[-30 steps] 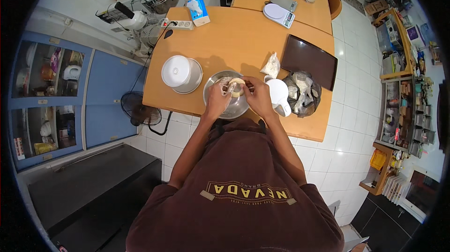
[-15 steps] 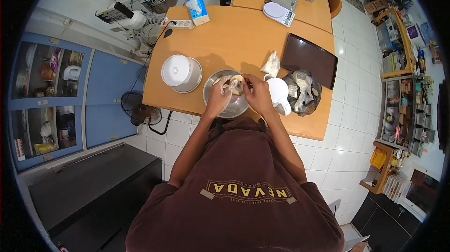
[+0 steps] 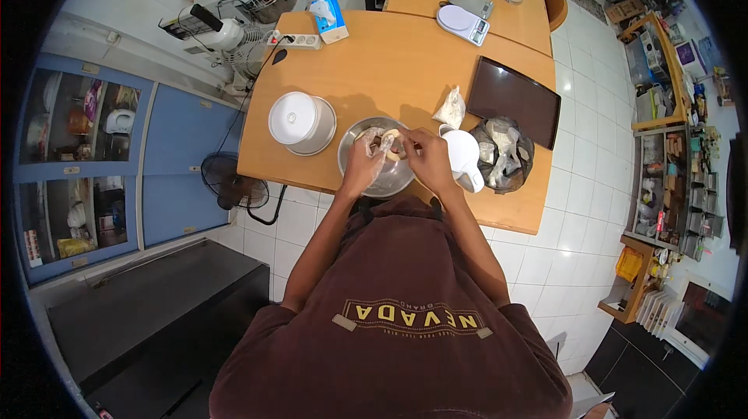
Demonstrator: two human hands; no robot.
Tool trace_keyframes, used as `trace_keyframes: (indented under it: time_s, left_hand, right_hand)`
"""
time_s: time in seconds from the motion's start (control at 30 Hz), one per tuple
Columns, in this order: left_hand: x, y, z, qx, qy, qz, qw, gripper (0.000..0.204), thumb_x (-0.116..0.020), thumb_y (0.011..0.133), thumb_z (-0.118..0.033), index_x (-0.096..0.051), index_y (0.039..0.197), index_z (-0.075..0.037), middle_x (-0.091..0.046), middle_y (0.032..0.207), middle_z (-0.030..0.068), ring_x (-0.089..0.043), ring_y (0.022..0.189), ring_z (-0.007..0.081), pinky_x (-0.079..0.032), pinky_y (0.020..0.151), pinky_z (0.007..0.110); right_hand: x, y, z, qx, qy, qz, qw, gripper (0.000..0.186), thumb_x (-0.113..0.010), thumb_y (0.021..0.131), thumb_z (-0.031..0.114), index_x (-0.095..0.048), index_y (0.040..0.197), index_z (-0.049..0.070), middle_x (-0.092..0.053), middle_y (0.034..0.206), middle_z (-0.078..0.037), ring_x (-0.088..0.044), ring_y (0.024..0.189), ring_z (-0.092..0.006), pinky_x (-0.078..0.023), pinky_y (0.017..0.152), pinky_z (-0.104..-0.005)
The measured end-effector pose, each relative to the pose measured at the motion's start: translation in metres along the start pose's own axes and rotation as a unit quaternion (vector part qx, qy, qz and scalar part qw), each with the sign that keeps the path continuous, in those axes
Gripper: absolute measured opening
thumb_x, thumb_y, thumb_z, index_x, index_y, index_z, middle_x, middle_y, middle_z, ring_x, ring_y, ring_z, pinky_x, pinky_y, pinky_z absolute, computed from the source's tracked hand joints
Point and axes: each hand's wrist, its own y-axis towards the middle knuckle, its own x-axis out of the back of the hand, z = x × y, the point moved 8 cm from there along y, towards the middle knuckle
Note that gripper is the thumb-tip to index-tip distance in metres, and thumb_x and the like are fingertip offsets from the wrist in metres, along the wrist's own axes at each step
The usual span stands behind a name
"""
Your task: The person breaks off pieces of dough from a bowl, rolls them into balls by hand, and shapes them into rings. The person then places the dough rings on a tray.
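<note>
A metal mixing bowl (image 3: 393, 185) stands at the table's near edge, with both my hands over it. Pale, sticky dough (image 3: 391, 137) is between my fingers. My left hand (image 3: 364, 163) is curled round the dough, its thumb and fingers smeared with it. From the other side my right hand (image 3: 428, 158) pinches at the same dough, fingertips close to the left thumb. My hands cover much of the bowl's inside. Just right of my right hand sits a white pitcher (image 3: 465, 152).
Left of the bowl is a white lidded tub (image 3: 294, 118). On the right are a bag of white powder (image 3: 451, 109), a black plastic bag (image 3: 523, 162) with pale contents and a dark tray (image 3: 514, 99). Farther back lie a scale (image 3: 461, 21), a tissue box (image 3: 330, 21) and a power strip (image 3: 300, 41).
The fingers have shifted slightly at the dough, and the piece between them has changed shape a little. Both hands stay over the bowl; everything else is still.
</note>
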Motion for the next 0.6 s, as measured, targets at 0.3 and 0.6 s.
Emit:
trace_keyframes:
  time_s: [0.3,0.6]
  left_hand:
    - [0.004,-0.003,0.004,-0.002,-0.072,-0.02,0.997,0.023,-0.064,0.104,-0.019,-0.066,0.115,0.001,-0.07,0.106,0.0063,-0.067,0.098,0.0119,-0.057,0.08,0.028]
    - [0.007,-0.003,0.022,0.076,-0.202,-0.012,0.976,0.027,-0.065,0.103,-0.018,-0.059,0.124,-0.002,-0.064,0.122,0.0093,-0.068,0.111,0.0203,-0.062,0.089,0.04]
  right_hand:
    - [-0.019,-0.006,-0.042,-0.169,0.227,0.04,0.958,0.021,-0.071,0.096,0.009,-0.078,0.113,-0.001,-0.079,0.095,-0.011,-0.066,0.079,-0.0087,-0.052,0.068,-0.026]
    - [-0.022,-0.009,-0.048,-0.188,0.31,0.033,0.931,0.022,-0.072,0.097,0.011,-0.076,0.113,-0.005,-0.077,0.094,-0.008,-0.066,0.081,-0.0091,-0.053,0.072,-0.0249]
